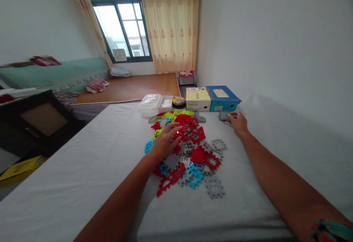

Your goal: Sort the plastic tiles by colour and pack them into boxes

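Pieces in a pile (198,155) lie on the sheet (110,161) before you. Behind the pile, from your left to right, stand a tub (149,104), an open box (166,104), a round jar (179,103), a carton (198,104) and a lidded box (224,102). A separate cluster (223,116) sits to the pile's right, toward its far end. Well behind the pile are a platform (143,86) and stool (186,74); a cabinet (27,124) stands to its left.

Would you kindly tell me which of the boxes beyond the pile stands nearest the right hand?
The blue box, just beyond the right hand; the yellow-and-white box beside it stands further left.
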The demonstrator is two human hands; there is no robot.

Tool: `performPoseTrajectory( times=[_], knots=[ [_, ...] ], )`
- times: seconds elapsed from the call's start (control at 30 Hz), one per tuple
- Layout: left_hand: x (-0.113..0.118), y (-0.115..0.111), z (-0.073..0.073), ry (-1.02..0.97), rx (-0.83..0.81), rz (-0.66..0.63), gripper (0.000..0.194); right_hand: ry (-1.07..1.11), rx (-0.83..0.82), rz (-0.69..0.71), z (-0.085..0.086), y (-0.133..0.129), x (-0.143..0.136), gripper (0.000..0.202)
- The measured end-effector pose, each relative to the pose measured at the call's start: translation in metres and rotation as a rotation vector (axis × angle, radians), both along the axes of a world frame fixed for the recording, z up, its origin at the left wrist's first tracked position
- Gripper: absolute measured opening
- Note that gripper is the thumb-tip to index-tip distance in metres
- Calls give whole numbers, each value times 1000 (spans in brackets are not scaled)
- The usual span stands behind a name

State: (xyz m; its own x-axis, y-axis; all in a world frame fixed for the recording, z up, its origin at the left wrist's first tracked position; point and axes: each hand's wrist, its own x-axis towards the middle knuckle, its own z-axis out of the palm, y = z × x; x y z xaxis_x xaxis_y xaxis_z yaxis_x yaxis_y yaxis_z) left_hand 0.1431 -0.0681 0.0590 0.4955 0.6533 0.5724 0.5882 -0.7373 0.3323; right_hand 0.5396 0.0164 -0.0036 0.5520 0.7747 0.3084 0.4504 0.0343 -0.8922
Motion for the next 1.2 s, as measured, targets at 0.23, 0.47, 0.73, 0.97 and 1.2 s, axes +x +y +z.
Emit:
performPoseTrajectory(
  times=[0.23, 0.47, 0.73, 0.97, 1.2],
  knots=[
    [-1, -2, 7, 28, -51, -72, 32, -313, 8, -106, -6, 2, 10, 35],
    [15, -28, 17, 387, -121, -464, 41, -387, -28, 613, 28, -28, -58, 35],
    [-7, -9, 14, 434, -116, -278, 22, -547, -41, 809, 46, -51, -86, 30],
    [-31, 11, 10, 369, -32, 48, 22, -422, -86, 1027, 53, -61, -100, 28],
    [-29, 11, 9, 270, 92, 282, 24, -482, 9, 925, 47, -64, -116, 24]
  ],
)
